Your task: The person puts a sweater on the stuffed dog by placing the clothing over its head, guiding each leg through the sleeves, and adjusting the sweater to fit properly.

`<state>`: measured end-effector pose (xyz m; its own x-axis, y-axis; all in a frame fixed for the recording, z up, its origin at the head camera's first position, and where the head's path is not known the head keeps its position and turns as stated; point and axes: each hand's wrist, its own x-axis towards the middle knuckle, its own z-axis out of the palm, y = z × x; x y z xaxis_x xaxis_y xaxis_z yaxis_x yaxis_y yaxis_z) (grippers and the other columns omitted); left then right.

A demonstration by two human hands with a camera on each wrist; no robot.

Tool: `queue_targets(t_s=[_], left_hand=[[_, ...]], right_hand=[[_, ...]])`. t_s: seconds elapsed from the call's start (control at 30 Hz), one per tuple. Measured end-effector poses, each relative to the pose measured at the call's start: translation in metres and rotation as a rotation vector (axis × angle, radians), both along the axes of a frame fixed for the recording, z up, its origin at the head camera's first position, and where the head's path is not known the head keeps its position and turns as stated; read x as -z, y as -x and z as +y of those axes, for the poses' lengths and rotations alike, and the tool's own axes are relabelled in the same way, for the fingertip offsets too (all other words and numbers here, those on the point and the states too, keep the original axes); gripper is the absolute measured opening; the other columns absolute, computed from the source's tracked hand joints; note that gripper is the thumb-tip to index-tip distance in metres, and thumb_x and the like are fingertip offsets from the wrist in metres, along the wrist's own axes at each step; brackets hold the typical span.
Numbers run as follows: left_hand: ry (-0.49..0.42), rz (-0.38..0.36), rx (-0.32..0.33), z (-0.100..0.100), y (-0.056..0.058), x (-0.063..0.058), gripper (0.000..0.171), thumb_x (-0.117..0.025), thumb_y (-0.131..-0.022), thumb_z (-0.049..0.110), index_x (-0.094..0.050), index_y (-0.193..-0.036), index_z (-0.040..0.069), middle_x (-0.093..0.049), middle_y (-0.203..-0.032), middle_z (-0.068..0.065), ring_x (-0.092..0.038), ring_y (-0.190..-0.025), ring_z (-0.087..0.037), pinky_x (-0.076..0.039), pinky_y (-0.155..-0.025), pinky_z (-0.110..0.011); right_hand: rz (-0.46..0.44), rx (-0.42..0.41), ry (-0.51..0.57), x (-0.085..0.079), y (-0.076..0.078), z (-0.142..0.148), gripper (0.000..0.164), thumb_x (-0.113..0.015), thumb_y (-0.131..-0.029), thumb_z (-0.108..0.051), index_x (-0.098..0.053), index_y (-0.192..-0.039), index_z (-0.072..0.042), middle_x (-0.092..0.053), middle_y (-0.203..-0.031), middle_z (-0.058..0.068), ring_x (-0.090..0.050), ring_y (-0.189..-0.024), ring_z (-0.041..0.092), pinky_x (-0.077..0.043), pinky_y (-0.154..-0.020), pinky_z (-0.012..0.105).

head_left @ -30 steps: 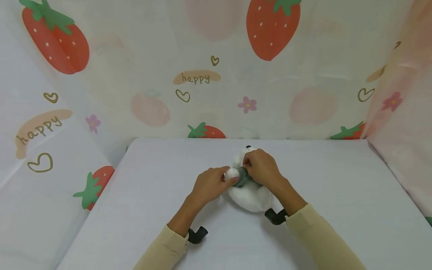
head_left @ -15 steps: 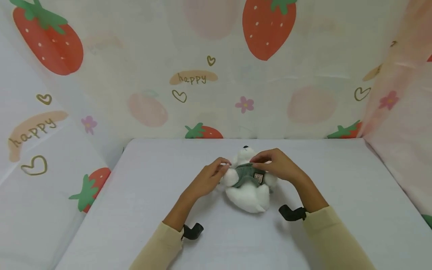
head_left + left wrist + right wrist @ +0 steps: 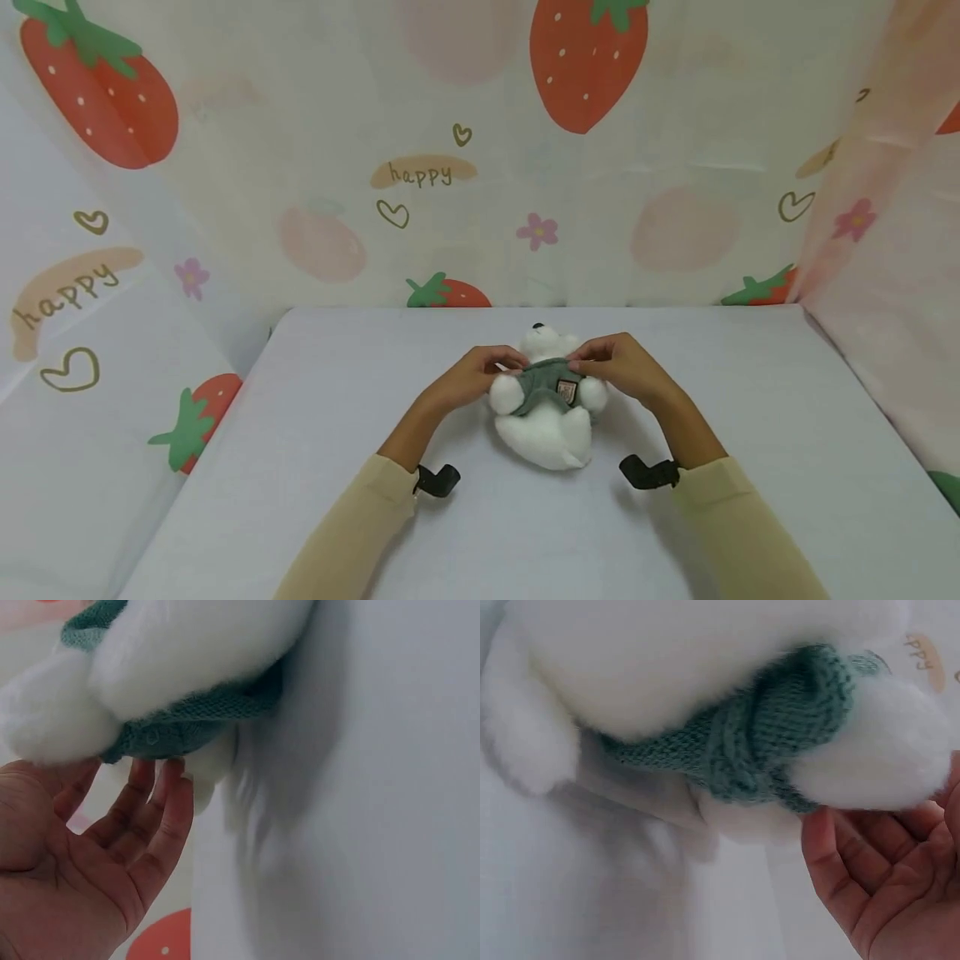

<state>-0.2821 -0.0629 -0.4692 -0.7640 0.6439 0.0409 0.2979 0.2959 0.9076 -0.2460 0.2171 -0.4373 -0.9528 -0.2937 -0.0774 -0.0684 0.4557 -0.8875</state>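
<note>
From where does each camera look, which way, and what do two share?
Head: on the head, facing forward and down at the white plush toy in green knitted garment; left hand, right hand, beige sleeves show.
Left wrist: worn there, facing toy; left hand shows.
Right wrist: worn there, facing toy; right hand shows.
Both wrist views share toy and garment.

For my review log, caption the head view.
Left hand and right hand at the shoulders of a white plush toy in a green sweater, white table below.

A white, black-nosed plush toy (image 3: pixel 542 433) in a green sweater (image 3: pixel 540 384) rests on the table (image 3: pixel 525 533).
</note>
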Motion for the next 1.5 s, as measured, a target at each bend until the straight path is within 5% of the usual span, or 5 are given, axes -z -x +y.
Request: queue_targets(t_s=[0.33,0.6,0.83,1.17,1.5], left_hand=[[-0.036,0.021,-0.06,0.006,0.004,0.002,0.019,-0.058,-0.104,0.014,-0.068,-0.114,0.002,-0.067,-0.118,-0.01,-0.058,-0.117,-0.023,-0.042,-0.105,-0.046],[-0.023,-0.062,0.002,-0.002,0.005,0.002,0.034,-0.064,-0.098,0.003,-0.065,-0.132,0.002,-0.064,-0.133,-0.01,-0.062,-0.121,-0.023,-0.047,-0.104,-0.036],[-0.012,-0.016,0.024,-0.001,0.008,0.001,0.042,-0.066,-0.09,-0.011,-0.066,-0.131,-0.001,-0.066,-0.131,-0.014,-0.067,-0.11,-0.022,-0.053,-0.093,-0.03],[0.063,0.191,-0.135,0.012,0.002,0.004,0.03,-0.071,-0.088,-0.009,-0.075,-0.115,0.004,-0.075,-0.108,-0.009,-0.071,-0.094,-0.018,-0.055,-0.083,-0.027],[0.026,-0.074,-0.264,-0.001,0.006,0.02,0.02,-0.066,-0.092,-0.001,-0.076,-0.109,-0.003,-0.075,-0.108,-0.013,-0.067,-0.105,-0.021,-0.054,-0.089,-0.031]], right_hand=[[0.025,0.074,0.032,0.008,0.004,0.001,0.019,-0.069,-0.098,-0.02,-0.075,-0.107,-0.004,-0.075,-0.099,0.005,-0.066,-0.096,0.016,-0.051,-0.085,0.029],[0.043,-0.09,0.036,0.012,0.002,0.011,0.019,-0.068,-0.097,-0.014,-0.075,-0.114,-0.009,-0.074,-0.113,0.005,-0.066,-0.114,0.023,-0.048,-0.1,0.044],[0.038,-0.187,0.088,0.015,0.003,0.014,0.032,-0.071,-0.092,-0.008,-0.071,-0.124,-0.002,-0.068,-0.127,0.014,-0.064,-0.12,0.031,-0.051,-0.097,0.035],[0.145,0.012,-0.015,0.02,0.004,0.005,0.012,-0.071,-0.092,-0.003,-0.075,-0.103,0.001,-0.075,-0.098,0.01,-0.071,-0.092,0.02,-0.053,-0.08,0.027],[-0.034,0.202,0.002,0.033,0.003,0.003,0.021,-0.072,-0.09,-0.011,-0.076,-0.104,0.004,-0.075,-0.096,0.009,-0.062,-0.098,0.021,-0.047,-0.076,0.028]])
